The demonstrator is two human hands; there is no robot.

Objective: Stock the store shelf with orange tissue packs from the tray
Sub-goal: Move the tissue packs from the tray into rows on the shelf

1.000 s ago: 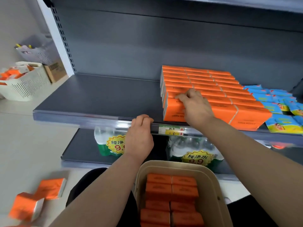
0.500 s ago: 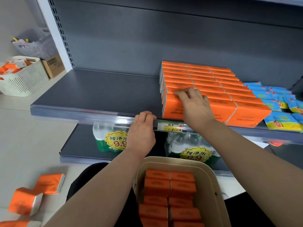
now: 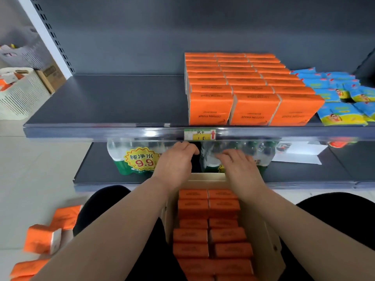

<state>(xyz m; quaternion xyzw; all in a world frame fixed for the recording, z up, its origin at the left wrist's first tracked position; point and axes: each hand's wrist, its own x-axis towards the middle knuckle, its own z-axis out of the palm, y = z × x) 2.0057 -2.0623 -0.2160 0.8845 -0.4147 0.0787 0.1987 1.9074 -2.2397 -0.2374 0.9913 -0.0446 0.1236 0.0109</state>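
Head view. Open room first: upper shelf (image 3: 101, 110) bare and dark across its left half, from the perforated upright to the block of orange tissue packs (image 3: 249, 92) right of middle. Block three across, rows running back to the rear panel, front row close up against the shelf's front edge. Blue-and-yellow packets (image 3: 341, 110) just beside it on the right. Clear price rail (image 3: 101, 133) along the whole front edge.

Just below that rail, both hands over the far end of the tray (image 3: 263, 256), with a narrow gap between them. Left hand (image 3: 174, 165) loosely curled, knuckles close under the rail, nothing in it. Right hand (image 3: 239, 167) relaxed, fingers stretched forward, also grasping nothing.

Tray beige, between two dark-clad knees, filled with stacked orange packs (image 3: 209, 236) in two columns. Loose orange packs (image 3: 42, 238) lying on the pale floor at lower left. On the lower shelf (image 3: 97, 171), bottled water (image 3: 121, 159) and a white card (image 3: 298, 155) well to the right. White slatted basket (image 3: 18, 98) and cardboard box (image 3: 50, 77) at far left.

Writing: "COTTON TISSUE" on the front packs (printed upside down from here). Price label (image 3: 199, 134) in the rail with handwritten 纸巾, a red arrow and digits like 15. Yellow starburst sticker (image 3: 142, 160) on the water: 纯净水 9.9.
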